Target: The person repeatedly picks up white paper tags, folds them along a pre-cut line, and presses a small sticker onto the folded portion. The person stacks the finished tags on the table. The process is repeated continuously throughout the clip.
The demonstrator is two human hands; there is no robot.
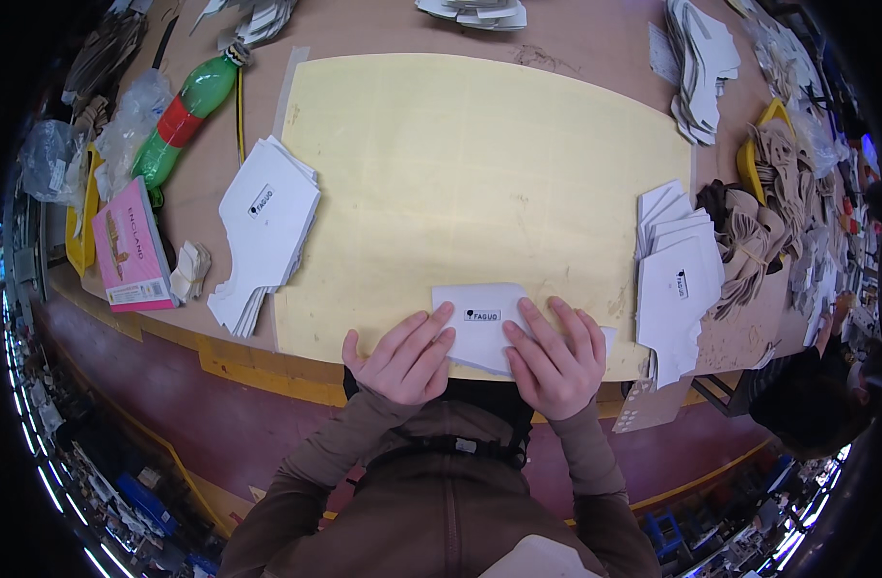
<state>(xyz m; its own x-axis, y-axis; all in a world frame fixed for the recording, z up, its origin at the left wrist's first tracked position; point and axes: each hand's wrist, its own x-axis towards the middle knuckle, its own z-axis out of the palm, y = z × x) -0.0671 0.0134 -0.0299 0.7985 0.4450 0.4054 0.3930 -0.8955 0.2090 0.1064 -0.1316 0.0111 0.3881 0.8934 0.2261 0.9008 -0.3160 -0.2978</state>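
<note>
A white flat cut piece (474, 341) with a small dark printed label lies at the near edge of a pale yellow sheet (460, 173). My left hand (402, 358) rests on the left side of this piece, its fingers stretched out and the thumb apart. On the right side, my right hand (560, 360) lies with fingers spread over the piece, and a corner of white shows beyond it. To the left is a stack of similar labelled white pieces (267, 222). Another labelled stack (680, 289), fanned at its far end, lies to the right.
At the left are a green bottle (192, 111), a pink notebook (132, 246) and a small white bundle (189, 270). More white stacks (701, 67) lie at the far side. Tan pieces (749, 250) stand beside a yellow tray (746, 169). Another person (807, 405) is at the right.
</note>
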